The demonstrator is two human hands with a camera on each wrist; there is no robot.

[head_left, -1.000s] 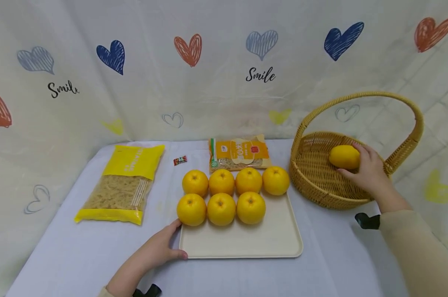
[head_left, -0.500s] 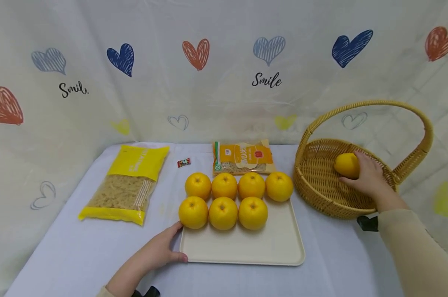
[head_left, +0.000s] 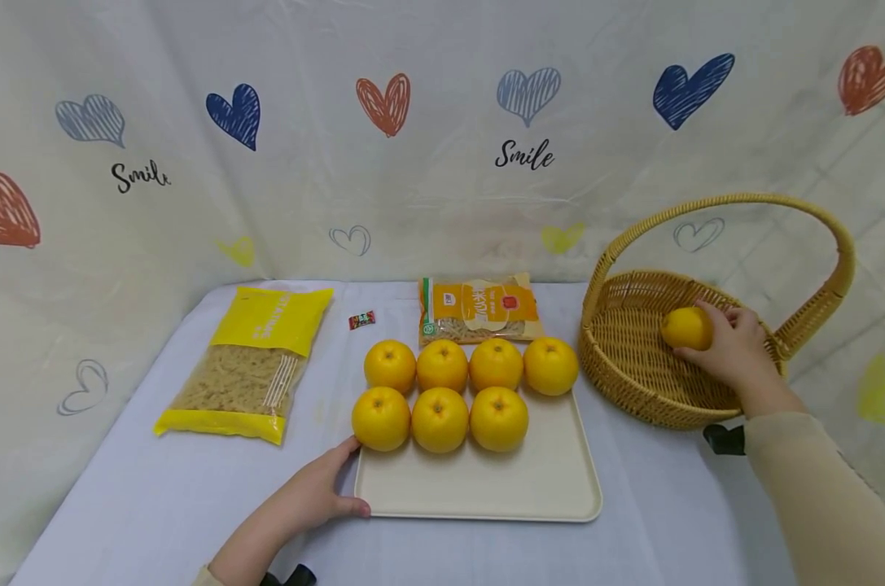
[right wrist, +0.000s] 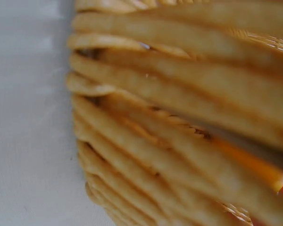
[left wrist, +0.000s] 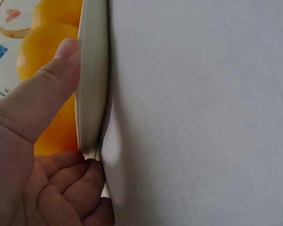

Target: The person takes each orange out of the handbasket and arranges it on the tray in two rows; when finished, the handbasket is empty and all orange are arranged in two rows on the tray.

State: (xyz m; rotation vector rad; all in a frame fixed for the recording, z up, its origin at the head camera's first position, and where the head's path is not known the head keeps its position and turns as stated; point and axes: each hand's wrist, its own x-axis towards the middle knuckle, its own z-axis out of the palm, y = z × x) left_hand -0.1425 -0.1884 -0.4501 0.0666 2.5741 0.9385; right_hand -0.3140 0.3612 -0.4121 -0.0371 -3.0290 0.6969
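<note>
Inside the wicker basket [head_left: 650, 412] at the right, my right hand [head_left: 738, 350] holds a yellow-orange orange [head_left: 687, 329] between thumb and fingers. That hand is hidden in the right wrist view, where the basket's woven wall [right wrist: 170, 103] fills most of the frame. My left hand [head_left: 312, 492] grips the left near corner of the cream tray [head_left: 479, 488]. In the left wrist view its thumb [left wrist: 61, 59] lies along the tray's rim and the other fingers curl at the side. Several oranges [head_left: 440, 420] stand in two rows on the tray, the back row one longer.
A yellow bag of pasta [head_left: 244, 366] lies left of the tray. Behind the oranges rests an orange-and-clear food packet [head_left: 479, 309], with a small red wrapped piece [head_left: 362, 320] to its left. The basket's tall handle [head_left: 728, 199] arches over its opening. A printed curtain [head_left: 442, 187] hangs behind.
The head view has shifted slightly. In the basket, the orange has turned in my right hand and now looks rounder; the fingers are more bent. My left hand keeps its place on the tray.
</note>
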